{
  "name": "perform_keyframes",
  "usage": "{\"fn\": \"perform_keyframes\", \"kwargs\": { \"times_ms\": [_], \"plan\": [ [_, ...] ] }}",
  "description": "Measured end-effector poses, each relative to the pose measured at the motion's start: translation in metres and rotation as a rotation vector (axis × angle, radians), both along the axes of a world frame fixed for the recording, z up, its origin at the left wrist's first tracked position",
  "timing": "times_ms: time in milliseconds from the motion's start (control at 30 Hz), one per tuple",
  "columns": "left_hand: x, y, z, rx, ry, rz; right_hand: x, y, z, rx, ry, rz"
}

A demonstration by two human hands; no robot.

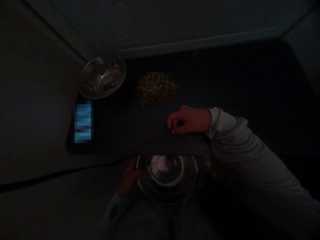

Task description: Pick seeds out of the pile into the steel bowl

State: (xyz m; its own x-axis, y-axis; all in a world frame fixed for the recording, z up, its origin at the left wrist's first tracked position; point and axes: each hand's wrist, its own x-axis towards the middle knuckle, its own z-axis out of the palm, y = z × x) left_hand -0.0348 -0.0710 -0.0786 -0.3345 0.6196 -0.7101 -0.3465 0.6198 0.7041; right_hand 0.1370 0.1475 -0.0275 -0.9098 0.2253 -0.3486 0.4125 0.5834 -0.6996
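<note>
Best keep the lower bowl [192, 180] level, left hand [128, 180] pinching its rim, while the right hand [188, 120] curls near the grain pile [157, 89], its grip impossible to tell.

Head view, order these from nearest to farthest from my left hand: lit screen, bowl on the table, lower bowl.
From your left hand:
1. Lower bowl: against the hand, below the table.
2. Lit screen: table's left end.
3. Bowl on the table: farther back, left.

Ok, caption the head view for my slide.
In dim light: left hand holding the nearer metal bowl, right hand near a pile of small grains.
</note>
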Motion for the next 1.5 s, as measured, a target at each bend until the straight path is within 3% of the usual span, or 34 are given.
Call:
{"fn": "perform_keyframes", "kwargs": {
  "times_ms": [867, 1267, 1500],
  "plan": [
    [-0.002, -0.002, -0.003, 0.012, -0.017, -0.030, 0.000, -0.001, -0.002, -0.006, 0.018, -0.015],
    [-0.007, 0.003, 0.005, -0.080, 0.178, -0.219, 0.000, -0.003, -0.004, 0.009, 0.067, -0.064],
    [-0.011, -0.002, -0.001, -0.098, 0.125, -0.123, -0.001, -0.007, -0.003, 0.001, 0.074, -0.100]
  ]
}}
